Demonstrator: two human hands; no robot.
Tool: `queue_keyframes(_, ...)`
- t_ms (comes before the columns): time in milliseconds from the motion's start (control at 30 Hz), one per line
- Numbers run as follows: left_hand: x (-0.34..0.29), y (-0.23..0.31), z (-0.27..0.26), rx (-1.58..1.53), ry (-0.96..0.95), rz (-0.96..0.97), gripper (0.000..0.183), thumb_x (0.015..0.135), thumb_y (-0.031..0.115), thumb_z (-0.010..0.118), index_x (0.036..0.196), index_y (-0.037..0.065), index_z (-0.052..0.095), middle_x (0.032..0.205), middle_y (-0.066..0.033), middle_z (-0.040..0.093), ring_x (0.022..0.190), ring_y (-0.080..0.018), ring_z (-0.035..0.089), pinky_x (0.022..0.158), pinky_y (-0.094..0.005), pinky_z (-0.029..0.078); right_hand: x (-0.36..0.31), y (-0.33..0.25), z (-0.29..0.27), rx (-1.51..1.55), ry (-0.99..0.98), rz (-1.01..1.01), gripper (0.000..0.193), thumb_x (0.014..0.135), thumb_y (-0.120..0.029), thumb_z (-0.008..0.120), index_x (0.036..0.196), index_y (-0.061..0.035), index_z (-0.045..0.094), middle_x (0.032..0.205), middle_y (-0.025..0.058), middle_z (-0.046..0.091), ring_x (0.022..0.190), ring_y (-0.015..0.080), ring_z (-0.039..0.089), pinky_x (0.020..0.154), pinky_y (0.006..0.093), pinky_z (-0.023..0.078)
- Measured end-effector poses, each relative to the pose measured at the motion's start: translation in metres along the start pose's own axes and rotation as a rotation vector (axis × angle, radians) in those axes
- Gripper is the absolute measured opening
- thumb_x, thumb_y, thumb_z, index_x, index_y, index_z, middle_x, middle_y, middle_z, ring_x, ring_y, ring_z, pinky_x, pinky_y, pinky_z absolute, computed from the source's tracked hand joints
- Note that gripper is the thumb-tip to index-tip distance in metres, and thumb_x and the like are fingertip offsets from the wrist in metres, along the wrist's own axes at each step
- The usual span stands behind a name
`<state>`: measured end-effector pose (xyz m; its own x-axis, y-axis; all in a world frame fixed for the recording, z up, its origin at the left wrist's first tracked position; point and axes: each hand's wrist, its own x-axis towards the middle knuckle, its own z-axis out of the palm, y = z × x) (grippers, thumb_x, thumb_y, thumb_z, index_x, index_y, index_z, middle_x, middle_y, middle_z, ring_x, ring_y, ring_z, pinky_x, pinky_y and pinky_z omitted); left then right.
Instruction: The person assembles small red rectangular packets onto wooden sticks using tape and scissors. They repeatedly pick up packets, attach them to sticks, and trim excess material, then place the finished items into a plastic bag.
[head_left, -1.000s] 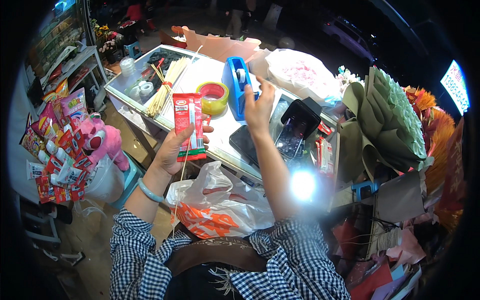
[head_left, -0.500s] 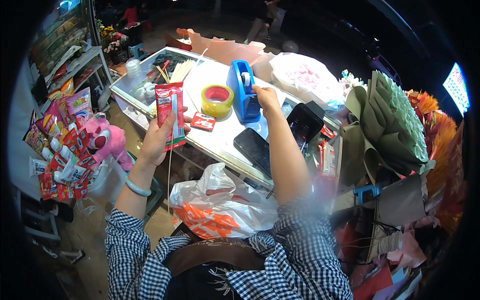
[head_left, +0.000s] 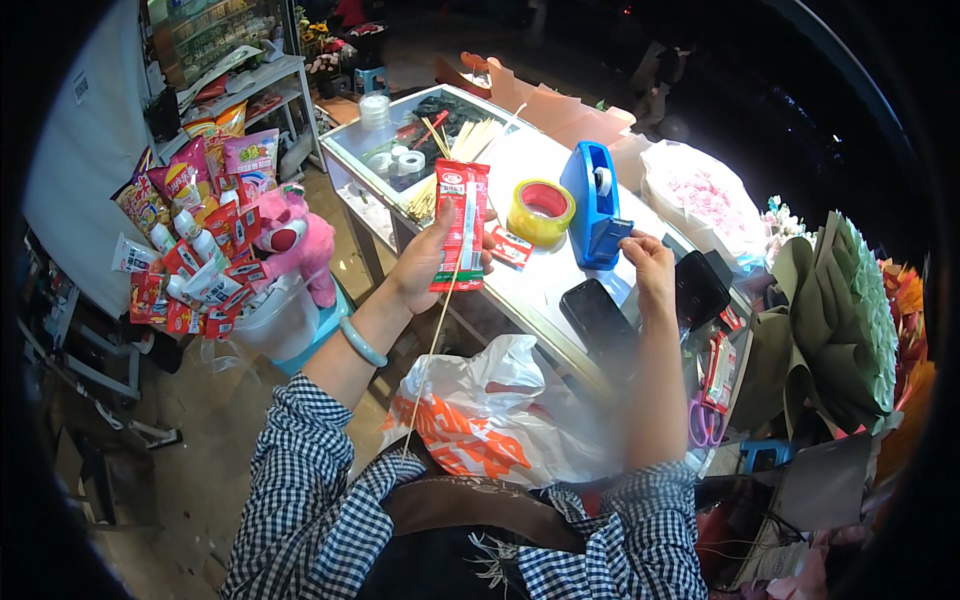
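Observation:
In my left hand (head_left: 430,262) is a red snack packet (head_left: 462,225), held upright by thumb and fingers. A thin wooden stick (head_left: 432,350) runs down from the packet's back face toward my lap. My right hand (head_left: 652,268) is closed in a pinch at the cutter end of a blue tape dispenser (head_left: 592,200); any tape between the fingertips is too fine to make out. A wide roll of yellowish tape (head_left: 541,212) lies beside the dispenser. Next to it is a small red-and-white packet (head_left: 511,248). A black phone (head_left: 598,318) rests on the white counter (head_left: 545,285).
A white plastic bag (head_left: 500,410) with orange print sits before me. Bundled snacks (head_left: 200,245) and a pink plush toy (head_left: 295,240) stand at left in a white bucket (head_left: 275,325). Wooden sticks (head_left: 470,140) lie on the counter. Wrapped bouquets (head_left: 700,195) and purple scissors (head_left: 706,422) are at right.
My right hand has moved down the dispenser, from beside its tape roll to its cutter end. The left hand still holds the packet and stick. The whole view has swung left.

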<state>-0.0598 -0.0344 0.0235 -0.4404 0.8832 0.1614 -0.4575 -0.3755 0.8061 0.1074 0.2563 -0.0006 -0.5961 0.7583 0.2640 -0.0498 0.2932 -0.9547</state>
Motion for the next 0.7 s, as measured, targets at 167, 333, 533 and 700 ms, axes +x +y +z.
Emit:
queue_keyframes(167, 0.001, 0.000, 0.003, -0.009, -0.049, -0.013, 0.073, 0.095, 0.054, 0.035, 0.134, -0.008, 0.033, 0.094, -0.0091, 0.059, 0.083, -0.0161, 0.062, 0.078, -0.0298, 0.052, 0.012, -0.008, 0.002, -0.672, -0.017, -0.085, 0.017, 0.075, -0.009, 0.060, 0.076, 0.0078, 0.065, 0.072, 0.0219, 0.063, 0.067, 0.0299, 0.063, 0.065, 0.0379, 0.049)
queue_keyframes(333, 0.002, -0.001, 0.001, 0.010, -0.034, -0.032, 0.070, 0.096, 0.053, 0.032, 0.133, -0.007, 0.035, 0.096, -0.0097, 0.059, 0.085, -0.0159, 0.062, 0.079, -0.0299, 0.052, -0.030, -0.046, 0.018, -0.445, -0.159, -0.166, 0.016, 0.083, -0.008, 0.057, 0.083, 0.0061, 0.064, 0.067, 0.0154, 0.064, 0.058, 0.0210, 0.062, 0.056, 0.0322, 0.049)
queue_keyframes(533, 0.008, -0.017, 0.009, -0.001, 0.002, -0.045, 0.069, 0.097, 0.052, 0.028, 0.133, -0.006, 0.035, 0.107, -0.0119, 0.059, 0.093, -0.0180, 0.062, 0.081, -0.0303, 0.051, -0.098, -0.093, 0.085, 0.008, -0.577, -0.097, 0.016, 0.088, -0.006, 0.060, 0.101, 0.0016, 0.065, 0.072, 0.0044, 0.063, 0.058, 0.0065, 0.054, 0.053, 0.0216, 0.045)
queue_keyframes(700, 0.003, -0.022, 0.017, 0.039, 0.069, -0.115, 0.059, 0.093, 0.061, 0.032, 0.116, 0.010, 0.053, 0.099, -0.0051, 0.062, 0.085, -0.0110, 0.063, 0.066, -0.0264, 0.053, -0.095, -0.101, 0.116, 0.006, -0.650, -0.178, 0.026, 0.088, -0.003, 0.058, 0.114, -0.0011, 0.052, 0.073, 0.0045, 0.060, 0.061, 0.0075, 0.055, 0.056, 0.0220, 0.044)
